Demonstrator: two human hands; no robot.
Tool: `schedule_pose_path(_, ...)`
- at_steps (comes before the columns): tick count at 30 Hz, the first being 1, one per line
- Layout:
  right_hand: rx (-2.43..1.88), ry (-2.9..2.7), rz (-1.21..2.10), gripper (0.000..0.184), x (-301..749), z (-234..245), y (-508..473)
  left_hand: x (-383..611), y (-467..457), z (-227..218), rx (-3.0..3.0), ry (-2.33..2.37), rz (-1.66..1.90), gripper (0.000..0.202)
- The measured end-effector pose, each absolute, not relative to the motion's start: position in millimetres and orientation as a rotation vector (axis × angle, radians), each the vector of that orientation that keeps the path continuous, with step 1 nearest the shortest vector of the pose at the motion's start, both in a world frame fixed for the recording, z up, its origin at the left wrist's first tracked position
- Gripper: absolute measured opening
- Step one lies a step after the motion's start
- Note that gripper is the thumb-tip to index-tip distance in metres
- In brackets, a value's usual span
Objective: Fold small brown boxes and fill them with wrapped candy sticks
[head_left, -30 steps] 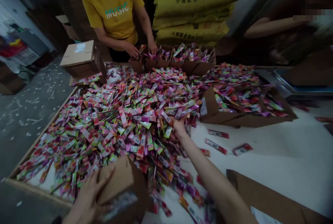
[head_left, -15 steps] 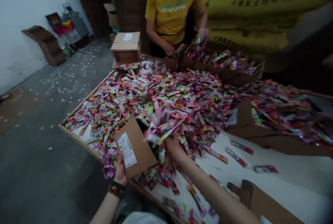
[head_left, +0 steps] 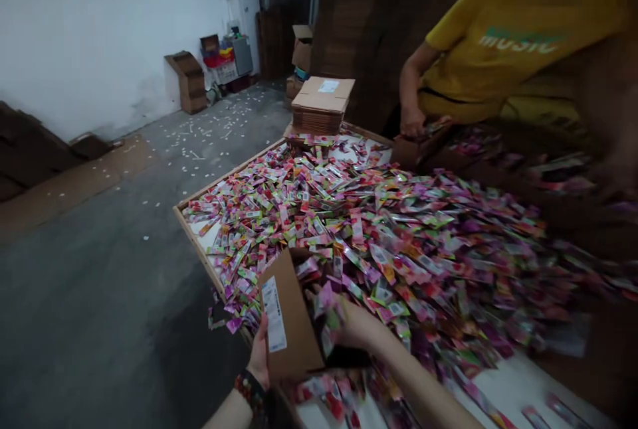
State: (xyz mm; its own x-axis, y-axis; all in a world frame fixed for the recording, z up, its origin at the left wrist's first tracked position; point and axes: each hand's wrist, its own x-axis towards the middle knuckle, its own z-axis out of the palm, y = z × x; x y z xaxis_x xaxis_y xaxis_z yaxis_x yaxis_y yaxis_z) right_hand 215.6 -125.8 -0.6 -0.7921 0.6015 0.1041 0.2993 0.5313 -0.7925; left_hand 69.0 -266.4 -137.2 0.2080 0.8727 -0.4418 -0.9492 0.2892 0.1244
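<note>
My left hand point(head_left: 258, 357), with a beaded bracelet at the wrist, grips the near left side of a small cardboard box point(head_left: 302, 333) bearing a white printed label. The box is tilted, its open side facing right. At that opening is my right hand point(head_left: 351, 324), closed around a few shiny snack packets point(head_left: 327, 306) in pink, purple and green; its fingertips are partly hidden and blurred. More slim packets show inside the box's upper end. Beside and beyond it spreads a big pile of the same packets point(head_left: 319, 216) on a white-topped table.
Flat cardboard boxes point(head_left: 321, 110) are stacked at the table's far corner. A co-worker in a yellow shirt point(head_left: 503, 50) stands across, a hand point(head_left: 413, 122) at a cardboard box. The table's wooden rim point(head_left: 199, 253) runs along the left. White scraps litter the grey floor point(head_left: 149, 283).
My view has swung left. My right hand has brought its bunch of packets from above the pile to the box's opening. My left hand still grips the box.
</note>
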Motion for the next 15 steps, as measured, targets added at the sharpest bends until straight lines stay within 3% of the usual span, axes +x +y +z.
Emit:
schedule_pose_path(4,-0.869,-2.391,1.253,0.043,229,42,-98,43,-271,-145,-0.321,0.528,1.335,0.055)
schedule_pose_path(7,-1.226,-2.283,0.896,0.045,206,36,-59,8,-273,-152,-0.418,0.581,1.369,0.048)
schedule_pose_path(9,-1.469,-2.272,0.539,0.063,173,10,-25,-19,-273,-157,-0.431,0.588,1.383,0.043)
schedule_pose_path(13,-1.814,-2.469,0.148,0.123,90,-62,43,-71,-270,-163,-0.335,0.546,1.327,0.046)
schedule_pose_path(15,-1.759,-2.611,0.004,0.128,52,-89,79,-91,-269,-167,-0.265,0.594,1.263,0.056)
